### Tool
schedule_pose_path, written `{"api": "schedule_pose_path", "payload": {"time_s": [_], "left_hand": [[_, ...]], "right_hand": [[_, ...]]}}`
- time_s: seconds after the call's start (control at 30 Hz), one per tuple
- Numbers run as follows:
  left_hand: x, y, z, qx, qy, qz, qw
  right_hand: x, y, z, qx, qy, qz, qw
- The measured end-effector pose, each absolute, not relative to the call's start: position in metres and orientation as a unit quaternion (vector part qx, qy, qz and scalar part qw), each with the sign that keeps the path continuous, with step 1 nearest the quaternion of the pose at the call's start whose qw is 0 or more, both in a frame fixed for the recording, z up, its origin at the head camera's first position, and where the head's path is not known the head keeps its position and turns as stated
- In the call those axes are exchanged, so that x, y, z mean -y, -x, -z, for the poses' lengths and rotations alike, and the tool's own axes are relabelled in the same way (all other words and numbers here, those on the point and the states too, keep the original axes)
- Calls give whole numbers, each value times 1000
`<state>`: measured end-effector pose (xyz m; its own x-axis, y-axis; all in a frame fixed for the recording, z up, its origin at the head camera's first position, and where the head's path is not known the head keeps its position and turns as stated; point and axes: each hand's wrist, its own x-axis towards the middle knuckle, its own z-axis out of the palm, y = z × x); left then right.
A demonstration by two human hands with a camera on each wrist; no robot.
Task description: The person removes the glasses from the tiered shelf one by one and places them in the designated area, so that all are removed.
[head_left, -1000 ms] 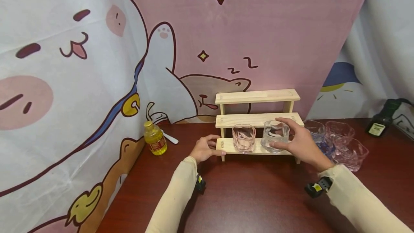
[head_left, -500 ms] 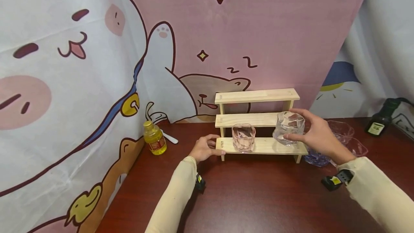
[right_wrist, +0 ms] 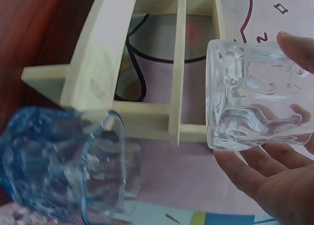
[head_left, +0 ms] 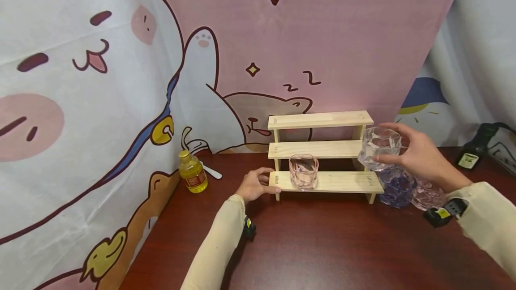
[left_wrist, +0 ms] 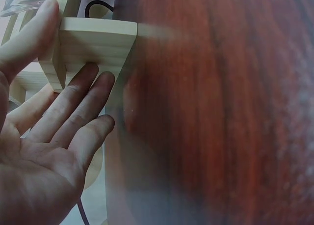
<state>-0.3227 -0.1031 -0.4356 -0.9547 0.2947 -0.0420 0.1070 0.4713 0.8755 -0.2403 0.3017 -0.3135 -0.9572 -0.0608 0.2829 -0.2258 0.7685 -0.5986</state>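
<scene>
A three-tier wooden rack (head_left: 342,182) stands on the table. My left hand (head_left: 254,185) holds the left end of its lowest shelf, the thumb along the front edge; in the left wrist view the other fingers (left_wrist: 64,114) reach under and behind the board. My right hand (head_left: 423,158) grips a clear wavy tumbler (head_left: 380,147) in the air, off the rack's right end, with the thumb on one side and fingers on the other. A pink tumbler (head_left: 304,173) sits on the lowest shelf, left of its middle. The upper shelves bear nothing.
A blue tumbler (head_left: 397,191) stands right of the rack, large in the right wrist view. Pink glass (head_left: 429,196) shows beside it, partly behind my right hand. An oil bottle (head_left: 193,173) and a white-handled utensil (head_left: 211,171) lie left; a dark bottle (head_left: 473,149) stands far right.
My right hand has lifted the clear tumbler off the lowest shelf and carried it right and up, past the rack's end. My left hand and the pink tumbler have stayed put.
</scene>
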Motion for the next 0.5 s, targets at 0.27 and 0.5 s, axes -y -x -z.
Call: {"api": "schedule_pose_path", "payload": {"time_s": [0.27,0.5], "left_hand": [[104,323,434,-852,-115,-503,93],[104,323,435,-851,-119,-503,93]], "right_hand": [[-318,246,298,936,-70,-318,131],[-333,256,288,936,-47,-322,134]]}}
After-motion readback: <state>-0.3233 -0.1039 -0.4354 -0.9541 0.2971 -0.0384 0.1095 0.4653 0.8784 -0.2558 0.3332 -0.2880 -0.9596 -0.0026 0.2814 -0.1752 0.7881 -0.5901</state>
